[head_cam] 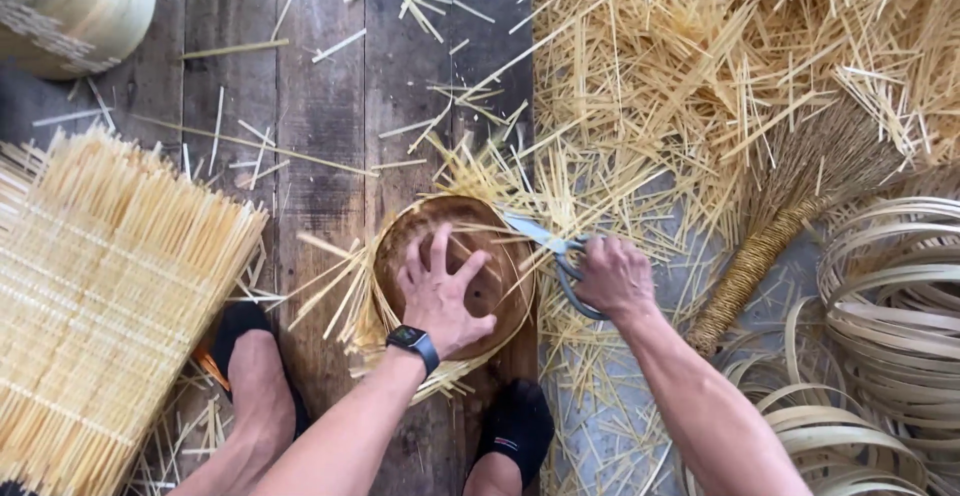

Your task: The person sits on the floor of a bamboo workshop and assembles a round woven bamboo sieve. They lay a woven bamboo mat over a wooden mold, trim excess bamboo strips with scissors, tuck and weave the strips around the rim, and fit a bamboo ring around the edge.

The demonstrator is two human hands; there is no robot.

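Observation:
My left hand [438,294], with a dark watch on the wrist, presses flat with fingers spread on a round wooden mould [498,286] wrapped in a woven bamboo piece [372,301] whose strip ends stick out around the rim. My right hand [615,276] grips grey scissors [545,241] by the handles. The blades point left and reach the upper right rim of the woven piece, among the protruding strips.
A flat woven bamboo mat [100,296] lies at left. A heap of cut bamboo slivers [720,66] covers the upper right. A small broom [790,206] and coils of bamboo hoops [890,296] lie at right. My feet in dark socks [515,431] rest on the plank floor.

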